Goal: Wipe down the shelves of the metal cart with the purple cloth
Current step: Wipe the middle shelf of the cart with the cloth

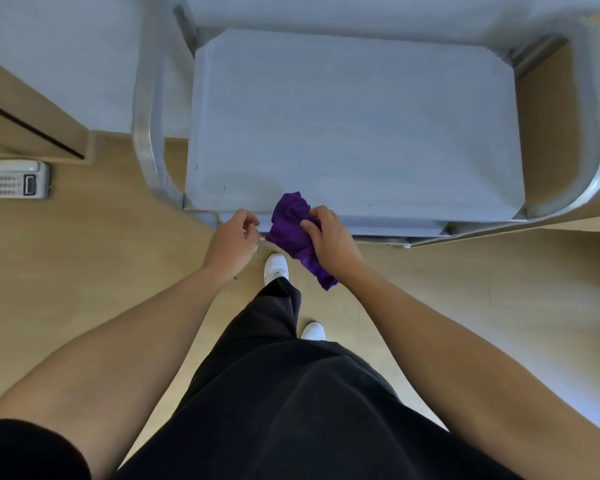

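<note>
The metal cart [354, 126] stands right in front of me, its flat grey top shelf bare, with curved tube handles at the left and right ends. My right hand [329, 237] grips a bunched purple cloth [291, 226] at the shelf's near edge; the cloth's tail hangs down below my wrist. My left hand [234, 240] hovers just left of the cloth, fingers curled and holding nothing. The lower shelves are hidden under the top one.
A white desk telephone [20, 179] lies on the wooden floor at the left. A wooden cabinet [25, 112] stands at the far left. Wood panelling [548, 140] sits close to the cart's right end. My feet in white shoes [276, 268] stand before the cart.
</note>
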